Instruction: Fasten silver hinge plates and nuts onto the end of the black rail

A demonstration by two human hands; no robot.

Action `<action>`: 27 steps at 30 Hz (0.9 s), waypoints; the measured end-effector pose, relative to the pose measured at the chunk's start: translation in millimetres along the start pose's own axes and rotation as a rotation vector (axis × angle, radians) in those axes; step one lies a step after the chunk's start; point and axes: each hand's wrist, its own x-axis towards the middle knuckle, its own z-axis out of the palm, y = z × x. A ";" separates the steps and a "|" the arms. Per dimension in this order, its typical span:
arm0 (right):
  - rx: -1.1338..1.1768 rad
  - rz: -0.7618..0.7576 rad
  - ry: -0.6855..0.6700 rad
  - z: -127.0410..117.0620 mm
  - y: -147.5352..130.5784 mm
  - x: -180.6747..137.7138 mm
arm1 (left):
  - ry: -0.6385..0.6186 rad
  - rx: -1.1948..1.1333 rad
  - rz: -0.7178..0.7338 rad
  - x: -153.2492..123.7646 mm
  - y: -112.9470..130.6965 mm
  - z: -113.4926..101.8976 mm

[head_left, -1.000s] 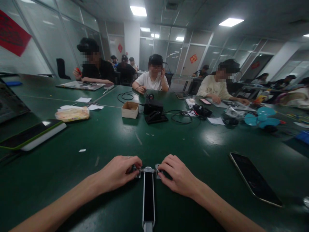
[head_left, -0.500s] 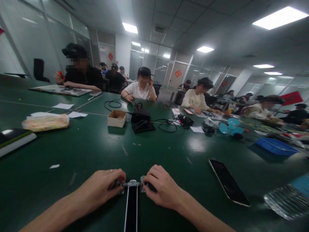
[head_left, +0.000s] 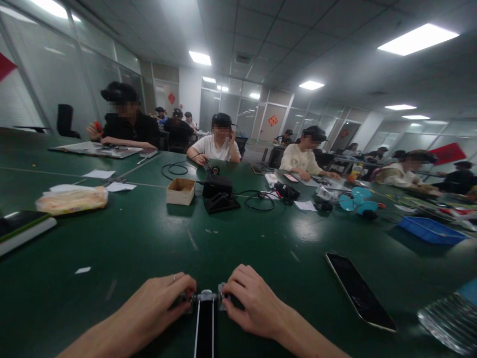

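A long black strip with pale edges [head_left: 205,328] runs from the bottom edge up the middle, ending in a metal crosspiece [head_left: 206,296]. My left hand [head_left: 158,303] is closed, thumb and fingers pinched at the crosspiece's left end on a small metal fitting mostly hidden by the fingertips. On the opposite side, my right hand [head_left: 253,303] pinches a grey metal bracket [head_left: 222,300] at the right end. A ring shows on a left finger. The exact kind of device cannot be made out.
Right of my hands lie a phone [head_left: 359,291] and a clear plastic bottle [head_left: 449,318]. Farther across the green table [head_left: 149,248] are a small box [head_left: 181,192], a black device [head_left: 218,188], blue fan blades [head_left: 357,201] and a blue tray [head_left: 432,231]. Several people sit beyond.
The whole view has shifted, so the scene sits slightly lower in the picture. Both hands keep the same grip on the metal ends.
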 end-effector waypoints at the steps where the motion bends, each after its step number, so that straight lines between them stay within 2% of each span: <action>1: 0.001 0.000 0.001 0.5 0.2 -0.3 | 0.004 0.006 0.012 -0.1 -0.3 1.0; 10: 0.007 -0.001 0.013 3.1 2.3 -2.6 | 0.019 0.090 0.022 -1.0 -0.5 2.0; 27: 0.003 0.003 -0.001 1.2 2.2 -1.7 | 0.036 0.009 0.069 -3.1 10.5 -6.7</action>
